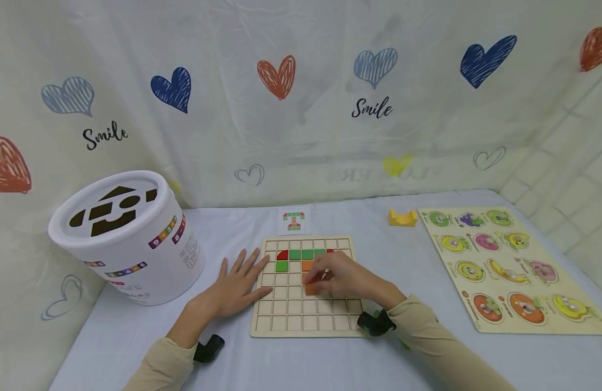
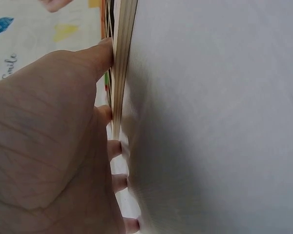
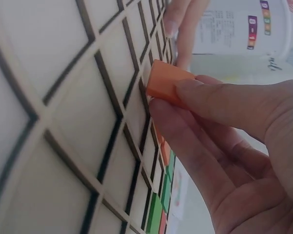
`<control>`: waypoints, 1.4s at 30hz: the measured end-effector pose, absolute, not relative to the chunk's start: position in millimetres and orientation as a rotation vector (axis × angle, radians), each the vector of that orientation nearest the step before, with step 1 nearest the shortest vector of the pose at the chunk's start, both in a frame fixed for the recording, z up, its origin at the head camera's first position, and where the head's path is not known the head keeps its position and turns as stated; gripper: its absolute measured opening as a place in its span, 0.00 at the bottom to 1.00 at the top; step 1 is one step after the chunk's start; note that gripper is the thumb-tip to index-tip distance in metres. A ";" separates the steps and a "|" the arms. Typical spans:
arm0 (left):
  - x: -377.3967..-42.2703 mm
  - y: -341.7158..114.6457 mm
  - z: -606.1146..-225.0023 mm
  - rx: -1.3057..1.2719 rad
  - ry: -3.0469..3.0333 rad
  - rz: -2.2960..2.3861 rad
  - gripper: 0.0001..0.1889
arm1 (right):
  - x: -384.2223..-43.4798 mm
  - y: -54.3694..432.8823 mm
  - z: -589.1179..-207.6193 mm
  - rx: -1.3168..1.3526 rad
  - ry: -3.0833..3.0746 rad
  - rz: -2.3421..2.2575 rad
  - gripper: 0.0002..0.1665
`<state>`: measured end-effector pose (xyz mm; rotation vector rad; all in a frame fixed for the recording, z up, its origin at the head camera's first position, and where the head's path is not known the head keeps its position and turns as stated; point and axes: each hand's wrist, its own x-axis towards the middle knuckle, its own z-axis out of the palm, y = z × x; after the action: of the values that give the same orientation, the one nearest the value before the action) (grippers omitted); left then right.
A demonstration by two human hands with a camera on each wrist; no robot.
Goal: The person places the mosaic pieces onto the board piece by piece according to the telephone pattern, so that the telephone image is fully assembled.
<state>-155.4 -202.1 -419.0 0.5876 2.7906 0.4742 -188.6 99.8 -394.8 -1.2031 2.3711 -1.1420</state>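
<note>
My left hand [image 1: 232,290] lies with its fingers spread at the left side of a wooden grid board [image 1: 281,323]; its thumb touches the board's edge. Over the middle of the grid, my right hand [image 1: 344,278] pinches an orange square block [image 3: 167,81] between thumb and fingers, tilted close above the cells in the right wrist view. Red, green and orange blocks sit in the upper cells, among them a red rounded block [image 1: 283,255], a green block [image 1: 282,266] and an orange block [image 1: 308,265]. My right hand partly covers the right of that row.
Behind the board lies a pattern card [image 1: 294,221] with a red and green figure. A white bucket [image 1: 188,271] with a cut-out lid stands at left. A yellow arched block [image 1: 402,218] and a fruit puzzle board [image 1: 469,296] are at right. Something green [image 1: 405,345] shows beside the right sleeve.
</note>
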 end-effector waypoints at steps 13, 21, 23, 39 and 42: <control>-155.0 -202.1 -417.3 0.579 2.793 0.461 0.42 | -183.9 93.4 -394.3 -1.332 2.435 -0.977 0.09; -154.9 -202.2 -417.6 0.576 2.797 0.450 0.42 | -179.7 89.6 -390.3 -1.406 2.488 -0.898 0.09; -154.9 -202.0 -416.9 0.574 2.798 0.436 0.41 | -178.3 89.2 -389.4 -1.407 2.508 -0.871 0.09; -155.1 -202.6 -417.2 0.574 2.794 0.437 0.42 | -173.2 81.0 -386.1 -1.330 2.601 -0.781 0.05; -155.3 -202.9 -417.9 0.575 2.796 0.445 0.42 | -173.8 81.4 -387.8 -1.348 2.602 -0.795 0.03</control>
<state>-155.3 -202.9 -417.9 0.5752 2.7956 0.4453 -173.8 81.4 -387.8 -1.3477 2.6017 -0.7948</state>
